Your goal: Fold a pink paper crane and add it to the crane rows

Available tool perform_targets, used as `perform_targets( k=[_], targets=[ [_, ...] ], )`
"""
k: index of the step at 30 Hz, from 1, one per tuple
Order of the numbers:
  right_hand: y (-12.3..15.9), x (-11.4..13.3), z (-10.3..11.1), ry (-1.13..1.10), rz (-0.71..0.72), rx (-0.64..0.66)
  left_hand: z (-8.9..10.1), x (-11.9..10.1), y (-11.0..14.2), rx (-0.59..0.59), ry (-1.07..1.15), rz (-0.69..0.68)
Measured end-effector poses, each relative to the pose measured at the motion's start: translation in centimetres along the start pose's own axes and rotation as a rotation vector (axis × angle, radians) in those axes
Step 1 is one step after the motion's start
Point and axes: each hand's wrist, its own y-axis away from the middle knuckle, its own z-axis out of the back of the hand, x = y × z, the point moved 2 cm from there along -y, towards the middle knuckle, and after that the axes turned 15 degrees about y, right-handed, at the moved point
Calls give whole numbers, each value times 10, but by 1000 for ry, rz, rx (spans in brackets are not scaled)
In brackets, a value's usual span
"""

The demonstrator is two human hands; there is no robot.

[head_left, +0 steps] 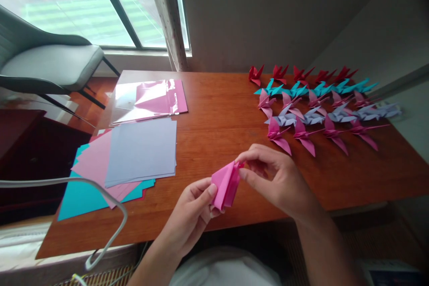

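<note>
A folded pink paper piece (226, 184) is held between both hands above the near edge of the wooden table (214, 116). My left hand (192, 214) pinches its lower end with thumb and fingers. My right hand (273, 176) pinches its upper tip with fingers closed. On the right side of the table stand rows of finished paper cranes (318, 105): red at the back, then teal, pink, lavender and magenta in front.
A stack of flat sheets (134, 154), lavender on top over pink and teal, lies at the left. Behind it is a clear plastic sleeve with pink paper (149, 98). A grey chair (50, 65) stands by the window. A white cable (110, 208) crosses the table's near left corner.
</note>
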Motion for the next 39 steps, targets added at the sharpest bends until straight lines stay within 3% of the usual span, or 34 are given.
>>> perform_targets(
  k=[19, 27, 39],
  targets=[
    [-4, 6, 6, 187, 40, 10, 1, 2, 1, -47, -149, -30],
    [-7, 4, 15, 252, 92, 42, -3, 0, 2, -46, -116, 9],
    [-5, 3, 8, 165, 21, -5, 2, 2, 2, -91, -168, -37]
  ],
)
